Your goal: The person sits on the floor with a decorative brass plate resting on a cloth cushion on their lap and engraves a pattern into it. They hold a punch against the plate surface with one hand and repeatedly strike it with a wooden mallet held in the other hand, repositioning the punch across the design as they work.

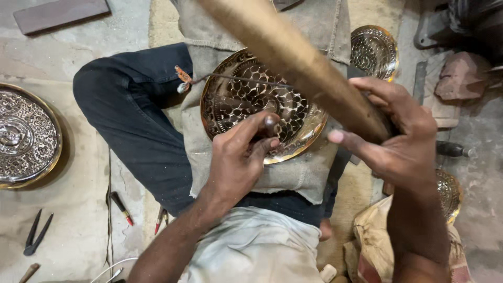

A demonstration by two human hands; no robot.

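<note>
Soft, even light falls from above, moderately bright, with the far right corner dim. Glare flashes off the embossed brass plate (pixel 259 102) in the lap and off the silvery plate (pixel 23 136) at the left edge. The wooden handle (pixel 293 57) close to the camera is blurred and out of focus. Both hands are fairly sharp. Weak shadows lie beside the leg on the floor (pixel 78 209).

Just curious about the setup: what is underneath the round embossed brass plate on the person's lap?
A grey-brown cloth lies under the round embossed brass plate, draped over dark trousers. What the cloth covers directly beneath the plate is hidden.
</note>
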